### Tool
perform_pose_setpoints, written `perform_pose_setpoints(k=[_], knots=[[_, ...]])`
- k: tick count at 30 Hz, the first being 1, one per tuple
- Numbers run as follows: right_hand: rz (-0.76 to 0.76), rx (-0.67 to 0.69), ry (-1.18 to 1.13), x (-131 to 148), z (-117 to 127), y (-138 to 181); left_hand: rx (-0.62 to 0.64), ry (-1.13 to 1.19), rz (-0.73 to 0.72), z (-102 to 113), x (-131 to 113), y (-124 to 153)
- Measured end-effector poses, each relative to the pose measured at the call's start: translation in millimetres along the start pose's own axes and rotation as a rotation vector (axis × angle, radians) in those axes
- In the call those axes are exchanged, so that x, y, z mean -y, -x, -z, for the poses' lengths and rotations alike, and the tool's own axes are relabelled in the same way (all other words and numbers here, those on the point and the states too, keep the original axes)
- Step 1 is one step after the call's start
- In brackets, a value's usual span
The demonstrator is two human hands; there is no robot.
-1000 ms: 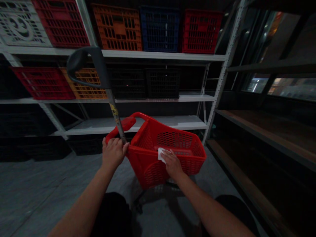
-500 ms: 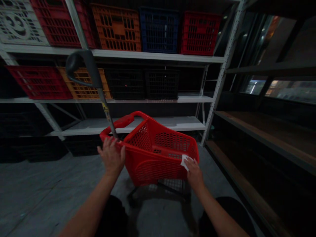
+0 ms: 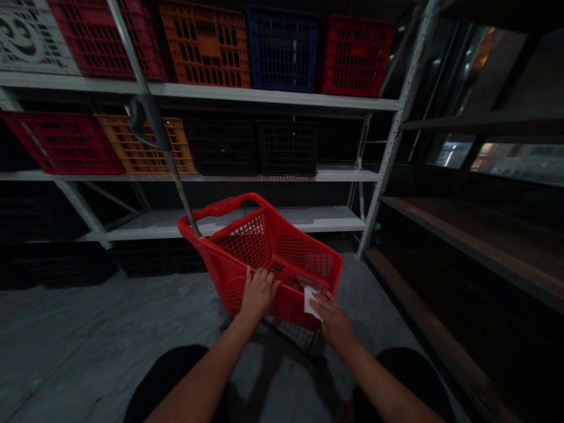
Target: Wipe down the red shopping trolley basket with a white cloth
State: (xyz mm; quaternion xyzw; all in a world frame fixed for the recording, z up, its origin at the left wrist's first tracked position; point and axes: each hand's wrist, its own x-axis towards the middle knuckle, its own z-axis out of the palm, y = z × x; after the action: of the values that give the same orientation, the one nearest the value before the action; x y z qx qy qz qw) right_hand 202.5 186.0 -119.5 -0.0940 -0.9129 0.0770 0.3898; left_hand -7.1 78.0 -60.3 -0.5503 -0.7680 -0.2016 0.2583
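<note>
A red plastic shopping cart (image 3: 229, 274) with perforated sides stands turned at an angle before me. My left hand (image 3: 259, 292) grips the middle of its near rim, fingers bent over the edge. Farther along that rim, near the right-hand corner, my right hand (image 3: 331, 314) holds a small white cloth (image 3: 311, 302) against the plastic. The cart's inside shows a grid floor with nothing resting on it. A metal pole (image 3: 178, 182) with a dark grey loop handle (image 3: 150, 121) rises from the corner by the red push handle (image 3: 222, 207).
White metal shelving (image 3: 273, 92) stands behind the cart, holding red, orange, blue and black crates, among them a blue crate (image 3: 283, 50). Dark shelves (image 3: 467, 247) line the right side. Grey concrete floor (image 3: 66, 341) surrounds the cart; my knees flank my arms.
My left hand has moved right, from the handle-end corner to the middle of the near rim. The cart has swivelled, and its right-hand end and my right hand with the cloth are closer and farther left.
</note>
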Motion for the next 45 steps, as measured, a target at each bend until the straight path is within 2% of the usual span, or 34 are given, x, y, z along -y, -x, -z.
perform_pose_setpoints(k=[2, 4, 7, 11, 13, 18, 20, 25, 28, 31, 34, 37, 39, 42, 45], knots=[[0.003, 0.0, 0.003, -2, 5, 11, 0.005, -0.015, -0.02, 0, 6, 1], [0.0, -0.016, -0.002, 3, 1, 8, 0.011, -0.031, -0.03, 0, 10, 1], [-0.005, -0.027, -0.026, 20, -17, -19, 0.017, -0.045, -0.042, 0, 12, 0], [-0.021, 0.047, -0.05, 39, -34, -55, 0.022, -0.032, -0.065, 2, 19, 0], [-0.004, 0.085, -0.053, 38, -29, -52, 0.017, -0.024, -0.075, 3, 25, 2], [0.103, 0.103, -0.043, 17, 3, -2, 0.008, -0.045, -0.117, -2, 40, 5], [0.119, 0.084, -0.04, 14, 8, 7, -0.001, -0.058, -0.125, -5, 40, 6], [0.047, 0.039, -0.012, 34, -13, -23, -0.018, -0.075, -0.113, -8, 38, 6], [0.056, 0.043, -0.013, 43, -24, -33, -0.008, -0.061, -0.13, -7, 44, 6], [0.148, 0.084, -0.031, 33, -16, -17, 0.019, -0.045, -0.13, -4, 54, 7], [0.236, 0.137, -0.034, 5, 3, 4, 0.047, -0.046, -0.127, 0, 62, 9], [0.129, 0.101, 0.034, -19, 16, 10, 0.066, -0.039, -0.12, 5, 67, 10], [0.028, 0.062, 0.075, -21, 15, 7, 0.065, -0.025, -0.114, 8, 70, 10], [0.015, 0.03, 0.041, 2, -1, 1, 0.069, -0.01, -0.091, 12, 69, 8], [0.067, -0.007, -0.034, 40, -19, 1, 0.046, -0.027, -0.004, 16, 52, 9]])
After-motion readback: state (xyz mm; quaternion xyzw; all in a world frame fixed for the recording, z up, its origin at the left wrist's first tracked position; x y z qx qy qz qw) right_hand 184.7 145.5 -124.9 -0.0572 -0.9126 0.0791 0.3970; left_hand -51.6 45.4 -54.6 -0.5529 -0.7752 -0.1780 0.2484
